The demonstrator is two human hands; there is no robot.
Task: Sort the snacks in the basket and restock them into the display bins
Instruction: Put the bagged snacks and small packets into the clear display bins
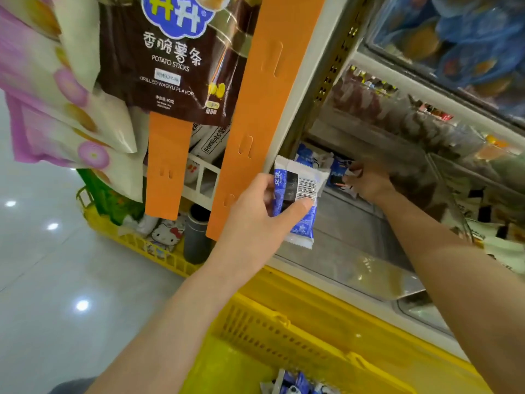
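Reading off what's in front of me: the brown bag [176, 66] hanging at the top says "POTATO STICKS" and "GRILLED WAGYU FLAVOR" under large Chinese characters. It's clipped to an orange hanging strip [167, 163], and a second, wider orange strip [255, 123] runs down right beside my left hand [255, 211], covering part of the shelf edge.

That hand grips a blue-and-white snack packet [301, 194], thumb pressed across the front just below the barcode and fingers curled behind. The barcode side faces me; the blue writing along its edge is too small to read. Its long axis runs roughly up and down, top end tipped towards the shelf, and it hangs in front of the display bin [355, 251], above the yellow basket [284, 331].

My right hand [366, 180] is inside the bin among matching blue packets [306, 159]. It's blurred, so I can't tell whether it grips anything.

More blue packs [295, 386] lie in the basket below. Off to the left, another yellow crate [159, 251] holds a Hello Kitty pack [166, 234] and a grey cylinder [196, 237].
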